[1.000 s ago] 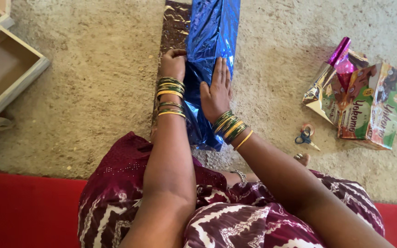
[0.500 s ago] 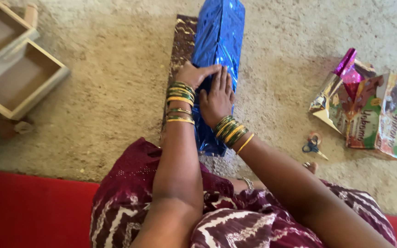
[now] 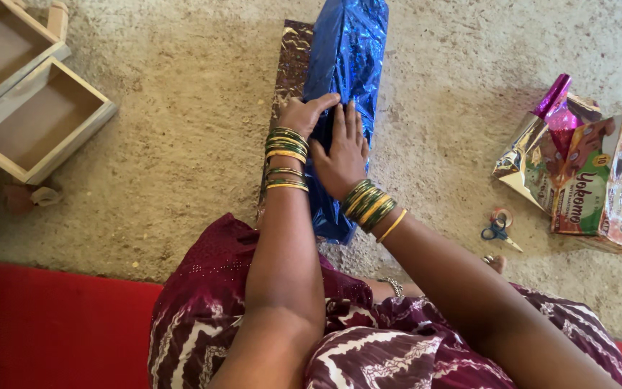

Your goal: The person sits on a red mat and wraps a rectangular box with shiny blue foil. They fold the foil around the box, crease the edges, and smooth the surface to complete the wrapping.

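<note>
A long parcel in shiny blue foil wrapping paper [image 3: 350, 57] lies on the beige carpet in front of me, running away from my lap. A brown patterned sheet [image 3: 291, 65] shows along its left side. My left hand [image 3: 304, 115] curls over the left edge of the blue foil, thumb on top. My right hand [image 3: 341, 151] lies flat on the foil right beside it, fingers spread and pressing down. Both wrists carry green and gold bangles.
Two open wooden boxes [image 3: 37, 119] stand at the upper left. At the right lie printed packets [image 3: 599, 184] with a pink foil piece [image 3: 556, 101], and small blue-handled scissors [image 3: 497, 232] near my knee. A red mat [image 3: 59, 331] edges the bottom.
My left hand has slid from the brown sheet's side onto the blue foil, closing in beside my right hand. The view has shifted slightly.
</note>
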A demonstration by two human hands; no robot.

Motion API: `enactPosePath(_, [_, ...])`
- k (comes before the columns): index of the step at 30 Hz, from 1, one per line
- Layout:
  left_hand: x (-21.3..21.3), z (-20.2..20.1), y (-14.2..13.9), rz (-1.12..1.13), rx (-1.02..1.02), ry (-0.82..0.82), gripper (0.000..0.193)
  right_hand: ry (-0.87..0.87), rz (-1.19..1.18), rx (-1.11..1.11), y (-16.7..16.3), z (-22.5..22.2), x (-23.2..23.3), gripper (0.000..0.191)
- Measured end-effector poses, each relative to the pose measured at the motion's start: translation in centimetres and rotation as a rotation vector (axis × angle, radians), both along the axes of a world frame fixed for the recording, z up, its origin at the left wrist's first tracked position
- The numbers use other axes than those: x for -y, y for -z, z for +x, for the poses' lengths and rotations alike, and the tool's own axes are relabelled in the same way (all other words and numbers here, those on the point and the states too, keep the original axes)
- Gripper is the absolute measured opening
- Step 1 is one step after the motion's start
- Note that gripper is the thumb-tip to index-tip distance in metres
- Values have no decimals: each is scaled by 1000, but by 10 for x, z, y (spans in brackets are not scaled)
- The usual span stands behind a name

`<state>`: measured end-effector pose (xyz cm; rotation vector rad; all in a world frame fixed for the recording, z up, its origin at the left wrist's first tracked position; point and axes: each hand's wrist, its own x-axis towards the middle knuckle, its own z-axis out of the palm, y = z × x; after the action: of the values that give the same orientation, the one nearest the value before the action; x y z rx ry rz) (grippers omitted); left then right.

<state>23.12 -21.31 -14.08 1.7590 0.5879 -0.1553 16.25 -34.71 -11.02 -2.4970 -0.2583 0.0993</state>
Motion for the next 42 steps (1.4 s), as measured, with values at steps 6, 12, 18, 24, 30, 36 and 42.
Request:
enactPosePath(6, [-4, 0, 18, -318, 162, -63, 56, -68, 271, 142, 5, -5, 21, 75])
enactPosePath(12, [-10, -5, 15, -473, 39, -72, 47, -50, 338, 109, 2, -1, 36, 70])
enactPosePath(18, [-11, -2, 16, -529, 48, -159, 43, -89, 371, 96, -2, -2, 27, 71])
enactPosePath(24, [-14, -2, 27, -594, 189, -165, 34, -91, 492, -22, -4, 3, 30, 71])
enactPosePath(30, [-17, -5, 17, -367, 68, -140, 43, 13, 607, 87, 2, 9, 43, 63])
enactPosePath(36, [-12, -9, 1, 338, 88, -297, 59, 44, 525, 51, 20, 12, 40, 65])
enactPosePath(42, [-5, 5, 9, 43, 116, -159, 56, -55, 886, -292, 20, 23, 37, 73])
